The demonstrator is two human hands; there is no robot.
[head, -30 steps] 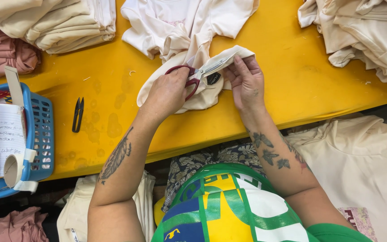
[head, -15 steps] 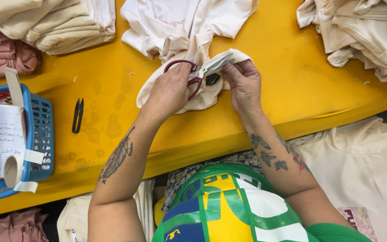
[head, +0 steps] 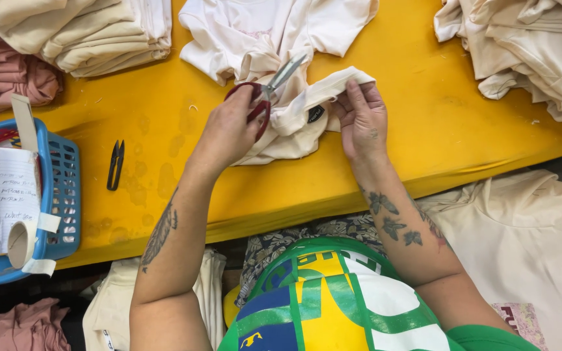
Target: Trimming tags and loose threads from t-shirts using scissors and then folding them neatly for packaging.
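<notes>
Here my left hand grips red-handled metal scissors, blades just above the cream cotton garment bunched on the yellow table. My right hand pinches the garment's folded edge beside its small black label.

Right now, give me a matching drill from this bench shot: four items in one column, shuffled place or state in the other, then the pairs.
Items:
1. scissors
2. thread snips
3. blue basket
4. cream garment

Places or states:
A. lying alone on the yellow table, untouched
B. at the table's left edge, holding paper and tape
C. in the left hand, blades pointing up-right
D. edge pinched by the right hand

Pairs: 1-C, 2-A, 3-B, 4-D
</notes>
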